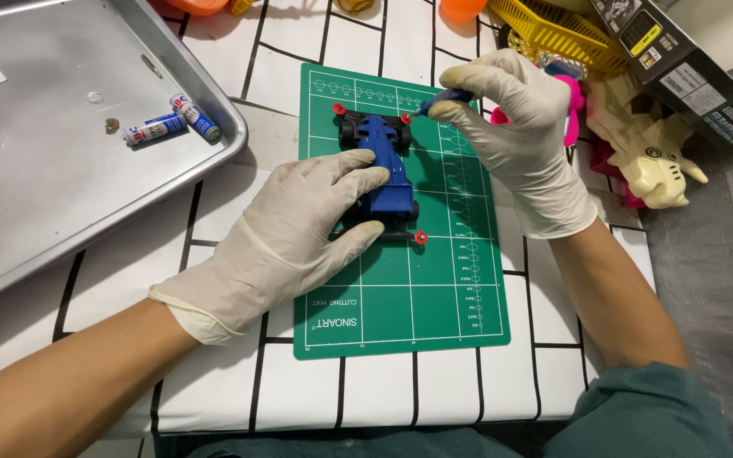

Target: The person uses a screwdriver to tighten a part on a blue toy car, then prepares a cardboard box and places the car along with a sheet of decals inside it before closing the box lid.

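On a white grid-lined surface (231, 373), a green cutting mat (434, 297) carries the blue toy car (386, 165), left hand (299, 229) clamped over it, right hand (515, 127) pinching a blue-handled screwdriver (444, 100) at its front corner; body not yet off.

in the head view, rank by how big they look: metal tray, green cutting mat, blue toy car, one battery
1. metal tray, cut off by the frame
2. green cutting mat
3. blue toy car, partly under the left hand
4. battery

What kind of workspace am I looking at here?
Likely a hobby or toy-repair bench: a green cutting mat under a blue toy car, a metal tray holding batteries, gloved hands at work.
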